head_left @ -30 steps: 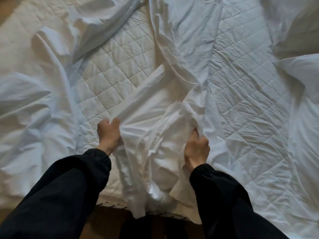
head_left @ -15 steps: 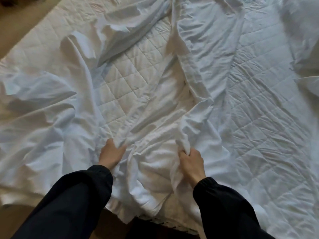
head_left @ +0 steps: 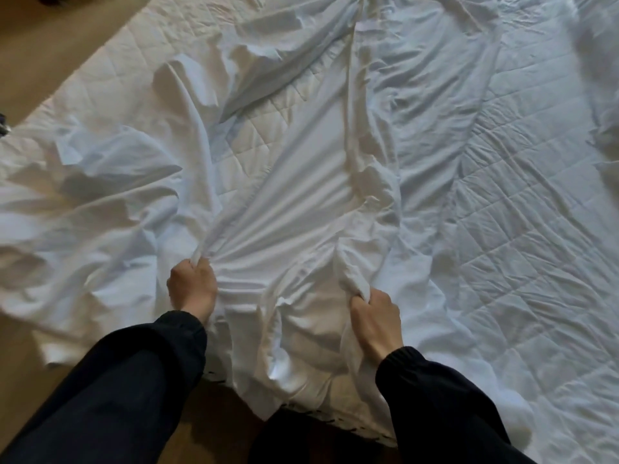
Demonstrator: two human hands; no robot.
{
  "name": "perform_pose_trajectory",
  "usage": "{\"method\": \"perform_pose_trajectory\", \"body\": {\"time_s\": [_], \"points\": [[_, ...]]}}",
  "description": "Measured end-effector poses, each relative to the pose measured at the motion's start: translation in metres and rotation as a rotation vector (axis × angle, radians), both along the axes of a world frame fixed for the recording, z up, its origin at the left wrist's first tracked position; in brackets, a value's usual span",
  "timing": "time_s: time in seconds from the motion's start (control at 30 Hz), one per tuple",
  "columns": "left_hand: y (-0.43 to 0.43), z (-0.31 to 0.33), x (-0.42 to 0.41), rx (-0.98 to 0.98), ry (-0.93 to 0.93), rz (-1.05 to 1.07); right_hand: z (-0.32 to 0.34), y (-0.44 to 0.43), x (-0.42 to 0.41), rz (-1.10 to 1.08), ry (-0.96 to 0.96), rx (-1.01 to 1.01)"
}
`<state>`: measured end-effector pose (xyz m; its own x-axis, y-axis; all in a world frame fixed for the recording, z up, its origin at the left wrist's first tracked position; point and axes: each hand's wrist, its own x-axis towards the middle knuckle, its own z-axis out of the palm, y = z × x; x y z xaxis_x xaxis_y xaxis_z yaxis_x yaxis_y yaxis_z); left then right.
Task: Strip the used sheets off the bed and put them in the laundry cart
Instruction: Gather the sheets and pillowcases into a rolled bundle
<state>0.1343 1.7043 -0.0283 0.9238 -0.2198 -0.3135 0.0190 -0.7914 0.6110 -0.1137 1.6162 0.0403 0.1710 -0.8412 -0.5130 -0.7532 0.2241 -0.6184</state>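
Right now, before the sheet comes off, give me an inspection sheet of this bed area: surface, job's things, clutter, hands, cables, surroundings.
Surface: quilted mattress pad, bare on the right and in a patch near the middle.
Job's things: white sheet crumpled across the pad, its near part hanging over the bed's near edge; laundry cart not in view.
Clutter: small dark object at the left edge, too cut off to identify.
Hands: left hand grips a gathered fold of the sheet; right hand grips another.
Cables: nothing seen.
Surroundings: tan floor beyond the bed's upper-left side.
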Motion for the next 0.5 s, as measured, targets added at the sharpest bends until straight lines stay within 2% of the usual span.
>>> {"method": "perform_pose_trajectory", "body": {"time_s": [0.1,0.17,0.27,0.33,0.4,0.43,0.5], "points": [[0.001,-0.009,-0.001,0.126,0.190,-0.058,-0.006,0.006,-0.002,0.092,0.019,0.036],[0.008,-0.010,-0.006,0.188,0.204,-0.192,-0.012,0.010,-0.002,0.167,0.017,0.015],[0.020,-0.013,-0.020,0.235,0.069,-0.414,-0.020,0.017,0.001,0.238,0.006,-0.032],[0.027,-0.014,-0.034,0.337,-0.151,-0.562,-0.022,0.022,0.002,0.225,-0.024,-0.053],[0.032,-0.018,-0.053,0.325,-0.317,-0.685,-0.022,0.026,0.001,0.173,-0.036,-0.072],[0.033,-0.017,-0.064,0.278,-0.316,-0.712,-0.021,0.026,-0.001,0.140,-0.032,-0.077],[0.035,-0.014,-0.089,0.192,-0.153,-0.712,-0.022,0.027,-0.007,0.103,-0.011,-0.092]]}}
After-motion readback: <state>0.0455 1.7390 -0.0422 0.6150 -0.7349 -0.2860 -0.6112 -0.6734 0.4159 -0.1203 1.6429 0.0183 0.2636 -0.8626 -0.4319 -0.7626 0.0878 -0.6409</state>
